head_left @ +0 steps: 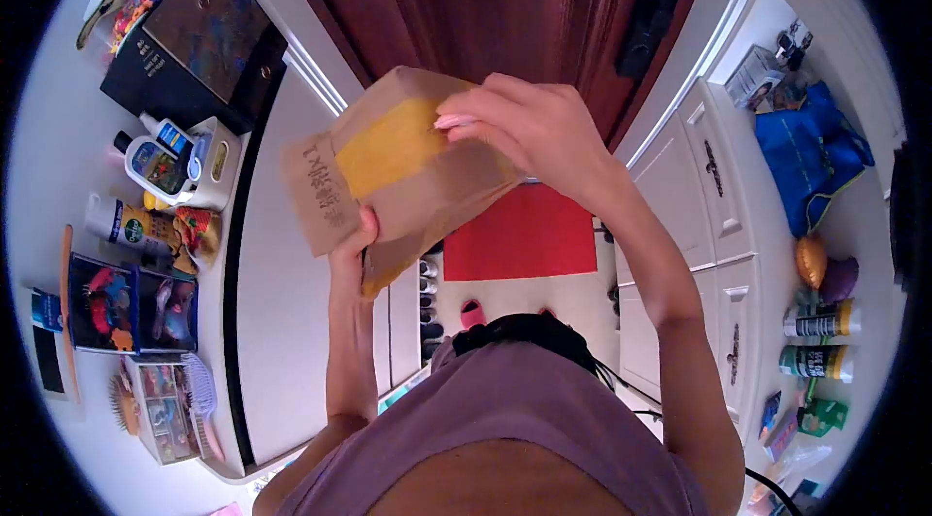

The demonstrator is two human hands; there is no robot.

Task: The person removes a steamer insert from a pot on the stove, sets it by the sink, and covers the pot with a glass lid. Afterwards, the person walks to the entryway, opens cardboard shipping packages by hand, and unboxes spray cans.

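My left hand (354, 236) grips the lower edge of a brown paper bag (413, 184), its thumb lying over the front. The bag is raised in front of me and tilted, with a yellow panel on its face and dark handwritten-looking characters on its left end. Over the bag's upper right part, my right hand (549, 128) is closed in a pinch. Between its fingertips is a small pink thing (454, 120) with a dark tip near the yellow panel. What kind of thing it is, and whether the tip touches the paper, I cannot tell.
A dark red door (447, 11) stands ahead, with a red mat (519, 234) on the floor before it. On the left, a white cabinet top (291, 322) carries boxes, bottles and hairbrushes. White drawers (680, 186) and a blue bag (811, 152) are on the right.
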